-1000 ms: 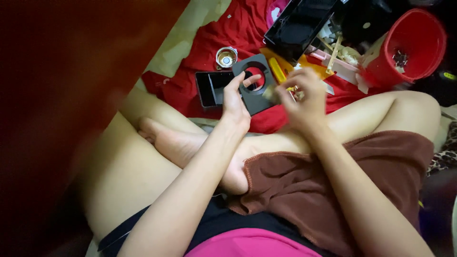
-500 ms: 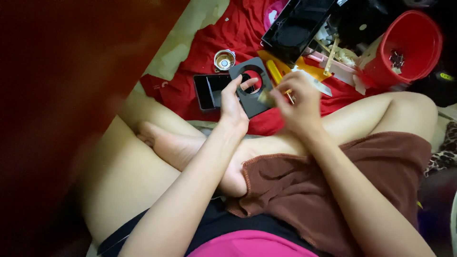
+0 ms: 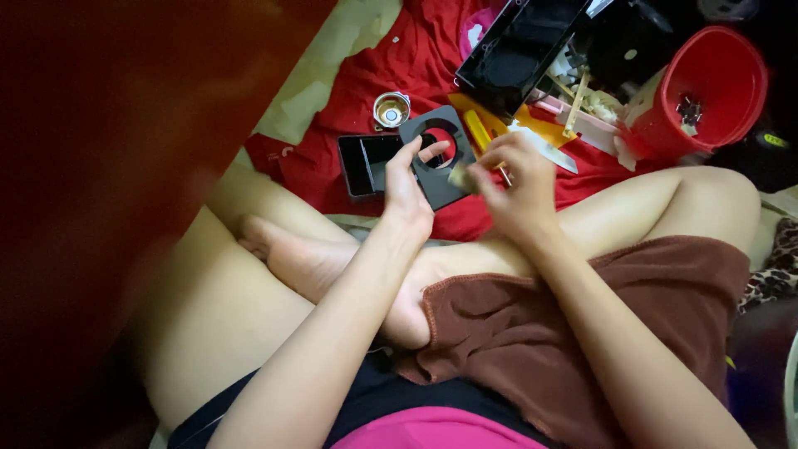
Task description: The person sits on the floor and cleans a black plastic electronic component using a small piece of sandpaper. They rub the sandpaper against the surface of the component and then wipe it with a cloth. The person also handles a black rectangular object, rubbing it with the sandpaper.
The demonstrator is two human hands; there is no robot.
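Gripping a flat black square plastic frame with round hole (image 3: 438, 158), left hand (image 3: 405, 189) should steady it; right hand (image 3: 511, 187) pinches a small pale part (image 3: 459, 177), best pressed squarely.

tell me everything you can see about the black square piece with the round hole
The black square piece is a flat, matte plate, plastic by the look, with rounded corners and one large round hole through which red cloth shows. It is held tilted above the cloth, in front of the crossed legs. The left hand grips its near left edge, fingers reaching to the hole's rim. The right hand meets its right edge, pinching something small and pale against it. A dark phone lies just beyond on the left.
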